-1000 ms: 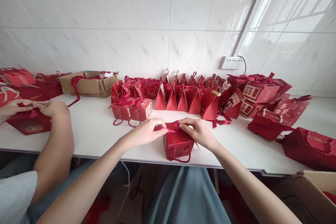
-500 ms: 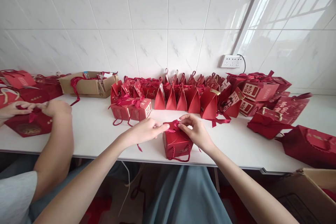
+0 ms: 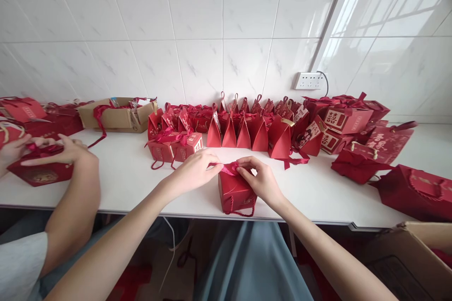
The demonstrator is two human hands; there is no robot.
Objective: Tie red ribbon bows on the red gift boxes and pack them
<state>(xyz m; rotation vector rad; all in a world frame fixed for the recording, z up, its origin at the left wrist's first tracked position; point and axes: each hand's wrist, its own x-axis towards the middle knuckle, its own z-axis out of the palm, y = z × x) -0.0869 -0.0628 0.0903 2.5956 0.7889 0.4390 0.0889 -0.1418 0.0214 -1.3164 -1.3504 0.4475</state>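
Note:
A small red gift box point(image 3: 237, 194) with a twisted cord handle stands near the table's front edge, directly before me. On its top lies a red ribbon point(image 3: 231, 168), gathered into a bow or knot. My left hand point(image 3: 197, 169) pinches the ribbon at its left side, just off the box. From the right, my right hand point(image 3: 259, 176) pinches the ribbon by its middle, with the wrist beside the box. The exact shape of the knot is partly hidden by my fingers.
Red triangular boxes point(image 3: 243, 134) stand in rows along the wall. Two boxes with ribbons point(image 3: 176, 146) lie left of centre. A cardboard box point(image 3: 116, 120) sits behind. Gift boxes point(image 3: 348, 122) are piled at right. At left a co-worker's hands point(image 3: 68, 153) handle another red box point(image 3: 42, 171).
My left hand has drawn slightly left and up, pulling a ribbon end out from the box top. My right hand stays at the knot. The co-worker's fingers have spread apart.

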